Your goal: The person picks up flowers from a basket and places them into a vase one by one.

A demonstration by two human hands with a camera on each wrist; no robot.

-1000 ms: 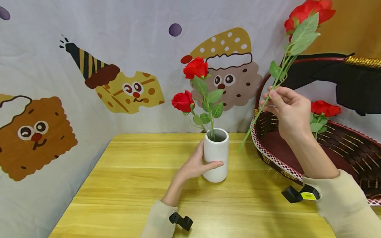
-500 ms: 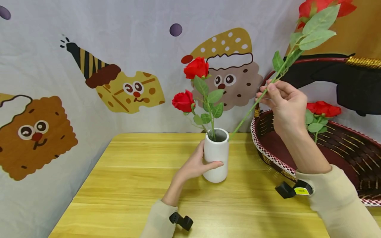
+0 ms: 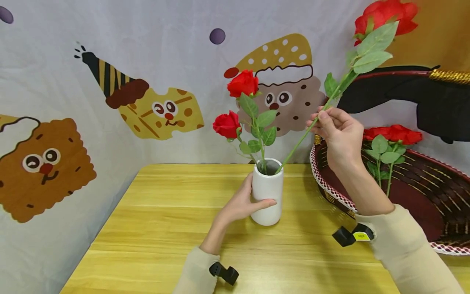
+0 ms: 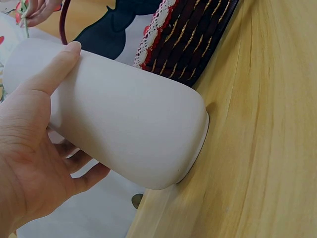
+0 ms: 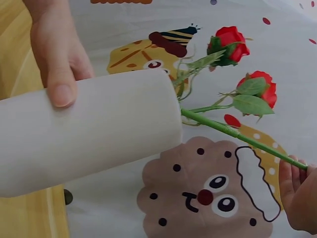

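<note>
A white vase (image 3: pixel 267 200) stands upright on the table, and my left hand (image 3: pixel 240 202) grips its side, the thumb lying across the front. Two red roses (image 3: pixel 243 83) with green leaves rise out of it, leaning left. Above and to the right, my right hand (image 3: pixel 343 136) pinches the green stem of another red rose (image 3: pixel 385 18) between thumb and fingers. This stem slants down left, its lower end at the vase's mouth. In the right wrist view the stem (image 5: pixel 223 127) meets the vase rim; how deep it goes is hidden.
A dark woven basket (image 3: pixel 415 196) with white lace trim stands at the right of the wooden table (image 3: pixel 165 228), partly behind my right forearm. More red roses (image 3: pixel 398 134) lie in it. A cloth with cartoon figures hangs behind the table.
My right hand has moved left and slightly down with the rose, bringing the stem's lower end from beside the vase to its mouth. My left hand has stayed on the vase.
</note>
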